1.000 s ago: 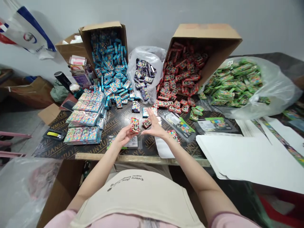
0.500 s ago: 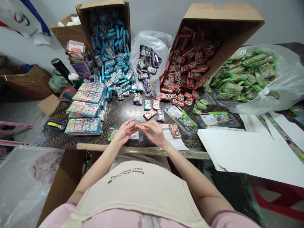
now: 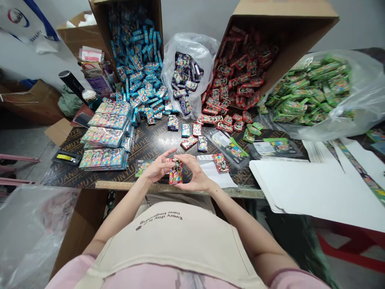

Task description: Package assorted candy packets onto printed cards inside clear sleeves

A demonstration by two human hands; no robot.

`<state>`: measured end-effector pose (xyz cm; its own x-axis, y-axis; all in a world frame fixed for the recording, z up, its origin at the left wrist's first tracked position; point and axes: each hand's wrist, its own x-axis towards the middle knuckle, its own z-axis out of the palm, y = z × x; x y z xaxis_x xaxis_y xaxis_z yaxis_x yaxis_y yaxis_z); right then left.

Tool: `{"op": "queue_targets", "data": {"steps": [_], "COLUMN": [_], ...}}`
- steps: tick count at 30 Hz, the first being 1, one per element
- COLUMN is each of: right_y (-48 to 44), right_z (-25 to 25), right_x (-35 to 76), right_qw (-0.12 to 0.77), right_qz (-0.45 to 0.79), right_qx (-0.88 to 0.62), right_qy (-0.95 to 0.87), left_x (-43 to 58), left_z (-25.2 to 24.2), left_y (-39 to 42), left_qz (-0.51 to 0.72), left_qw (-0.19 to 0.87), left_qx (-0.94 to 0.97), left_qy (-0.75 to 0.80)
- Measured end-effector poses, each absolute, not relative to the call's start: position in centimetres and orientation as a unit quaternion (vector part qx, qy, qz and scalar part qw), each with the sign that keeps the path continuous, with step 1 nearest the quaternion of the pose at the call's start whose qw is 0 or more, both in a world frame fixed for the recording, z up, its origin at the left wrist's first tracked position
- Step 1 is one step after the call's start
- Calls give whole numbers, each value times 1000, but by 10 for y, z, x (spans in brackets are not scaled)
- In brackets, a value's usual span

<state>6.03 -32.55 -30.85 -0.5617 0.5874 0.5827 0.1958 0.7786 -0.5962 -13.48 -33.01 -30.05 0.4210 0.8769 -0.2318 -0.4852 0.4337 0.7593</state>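
Observation:
A small red patterned box stands upright between my hands near the table's front edge. My right hand grips it at top and bottom between thumb and fingers. At its left side, my left hand has its fingers apart, the tips at or beside the box; contact is hard to tell. Just beyond lie a red box, a dark purple box, a blue box and another red box. One more red box rests on white paper to the right.
Behind are cartons of blue boxes and red boxes, a bag of purple boxes and a bag of green boxes. Wrapped packs are stacked left; white sheets overhang the front edge at right.
The red box has turned from lying narrow side up to standing with its patterned face showing. My left hand's fingers have spread, and my right hand now spans the box. The view has shifted slightly.

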Motion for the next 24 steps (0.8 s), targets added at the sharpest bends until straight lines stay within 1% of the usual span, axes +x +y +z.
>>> {"op": "queue_targets", "data": {"steps": [3, 6, 9, 12, 17, 19, 20, 22, 24], "right_y": [-326, -323, -320, -318, -316, -312, -310, -305, -302], "right_z": [-316, -319, -319, -319, -323, -326, -329, -335, -343], "right_x": [58, 58, 60, 60, 63, 68, 71, 78, 84], "right_qw": [454, 445, 406, 380, 355, 366, 375, 388, 383], "right_qz": [311, 343, 287, 228, 206, 177, 157, 120, 102], "right_qx": [-264, -281, -297, -300, -312, -342, -360, -393, -409], "right_qy": [-792, -778, -816, -845, -857, -847, -840, -825, -822], "left_x": [-128, -123, -121, -120, -123, -131, -136, -149, -161], "left_z": [-300, -302, -308, -313, -320, -325, -327, -335, -343], "left_y": [-334, -335, -332, -329, -326, -324, -323, -321, -319], "left_qz": [423, 430, 475, 487, 485, 449, 418, 317, 193], "left_qw": [804, 798, 737, 683, 604, 556, 512, 390, 279], "left_qx": [299, 282, 276, 310, 394, 473, 536, 673, 765], "left_qy": [291, 315, 393, 447, 495, 515, 526, 542, 547]}}
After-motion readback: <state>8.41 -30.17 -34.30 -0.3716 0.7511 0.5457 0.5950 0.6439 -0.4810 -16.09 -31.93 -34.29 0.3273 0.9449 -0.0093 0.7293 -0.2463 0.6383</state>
